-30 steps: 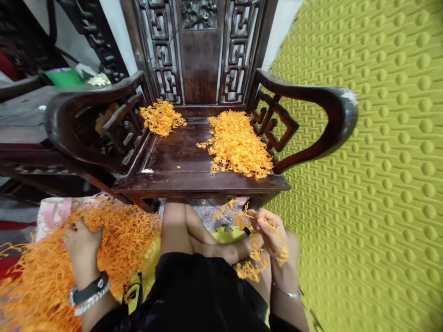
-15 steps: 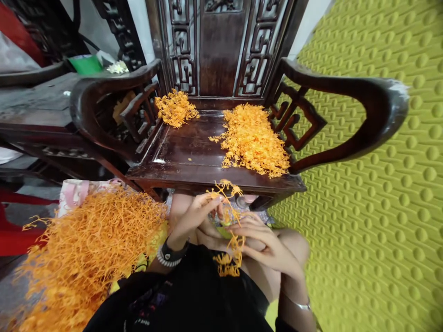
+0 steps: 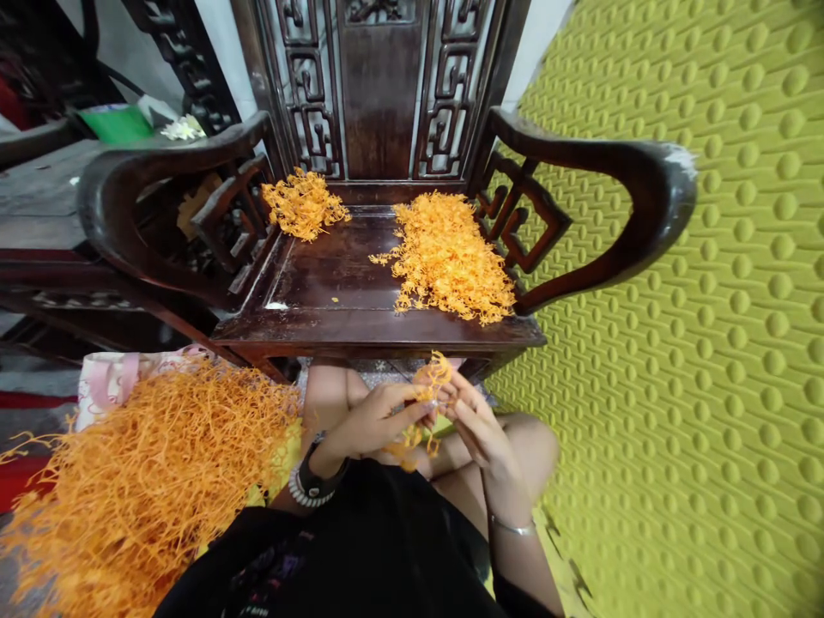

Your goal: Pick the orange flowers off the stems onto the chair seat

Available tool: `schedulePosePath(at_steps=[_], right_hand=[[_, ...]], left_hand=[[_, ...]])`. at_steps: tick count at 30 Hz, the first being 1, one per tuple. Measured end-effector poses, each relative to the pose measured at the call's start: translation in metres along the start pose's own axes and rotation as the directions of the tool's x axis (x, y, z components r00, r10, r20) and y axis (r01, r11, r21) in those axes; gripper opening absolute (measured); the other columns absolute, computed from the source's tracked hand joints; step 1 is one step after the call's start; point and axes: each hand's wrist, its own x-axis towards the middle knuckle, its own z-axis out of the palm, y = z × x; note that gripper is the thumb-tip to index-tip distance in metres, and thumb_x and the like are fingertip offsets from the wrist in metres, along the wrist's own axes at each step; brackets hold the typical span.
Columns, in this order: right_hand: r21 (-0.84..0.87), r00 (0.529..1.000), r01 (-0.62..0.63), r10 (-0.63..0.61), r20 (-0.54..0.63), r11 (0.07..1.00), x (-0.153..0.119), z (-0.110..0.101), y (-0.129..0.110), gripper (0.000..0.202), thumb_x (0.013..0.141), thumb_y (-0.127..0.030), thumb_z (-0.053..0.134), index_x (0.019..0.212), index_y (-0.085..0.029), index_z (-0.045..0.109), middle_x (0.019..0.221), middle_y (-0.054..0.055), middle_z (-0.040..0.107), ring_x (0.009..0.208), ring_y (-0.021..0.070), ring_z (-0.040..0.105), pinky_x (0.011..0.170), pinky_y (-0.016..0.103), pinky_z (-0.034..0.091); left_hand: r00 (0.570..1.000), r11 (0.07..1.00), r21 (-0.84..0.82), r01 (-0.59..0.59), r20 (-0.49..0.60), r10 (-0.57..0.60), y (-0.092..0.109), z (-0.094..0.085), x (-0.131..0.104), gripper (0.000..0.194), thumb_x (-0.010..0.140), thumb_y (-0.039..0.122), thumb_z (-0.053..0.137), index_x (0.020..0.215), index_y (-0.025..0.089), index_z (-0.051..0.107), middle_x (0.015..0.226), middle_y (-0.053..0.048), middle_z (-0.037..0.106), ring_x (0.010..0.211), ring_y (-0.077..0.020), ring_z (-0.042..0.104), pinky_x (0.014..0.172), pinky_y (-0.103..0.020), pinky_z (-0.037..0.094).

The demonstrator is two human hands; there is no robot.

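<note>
In the head view my left hand [image 3: 379,421] and my right hand [image 3: 480,429] meet over my lap, fingertips almost touching. Both are closed on a thin, branched orange plastic strand [image 3: 439,369], whose curly end sticks up between them. More orange pieces [image 3: 408,448] hang blurred below my left fingers. The fingers hide where the parts meet. On the seat of the wooden chair [image 3: 360,330] before me lie a large heap of small spidery orange pieces [image 3: 454,257] at right and a smaller heap [image 3: 305,204] at left.
To my left, a big tangled pile of orange strands [image 3: 173,463] spills over a pink-and-white bag [image 3: 106,386]. Curved armrests flank the seat, the right armrest [image 3: 650,223] near a bumpy yellow-green padded surface [image 3: 727,360]. A green container [image 3: 116,123] stands on the dark side table [image 3: 39,193].
My hands have come closer together, the right one moving up to the left. The orange strand, stretched between them before, is now bunched at the fingertips. The view has shifted slightly right.
</note>
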Motion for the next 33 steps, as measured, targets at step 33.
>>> schedulePosePath(at_steps=[33], right_hand=[[-0.04, 0.989, 0.029, -0.035, -0.145, 0.999, 0.023, 0.035, 0.011, 0.032, 0.068, -0.046, 0.075, 0.076, -0.017, 0.063, 0.048, -0.008, 0.036, 0.042, 0.005, 0.025, 0.042, 0.022, 0.015]], left_hand=[[0.462, 0.663, 0.297, 0.688, -0.883, -0.085, -0.125, -0.04, -0.133, 0.023, 0.086, 0.041, 0.049, 0.093, 0.028, 0.066, 0.11, -0.01, 0.066, 0.112, -0.0327, 0.056, 0.097, -0.054, 0.039]])
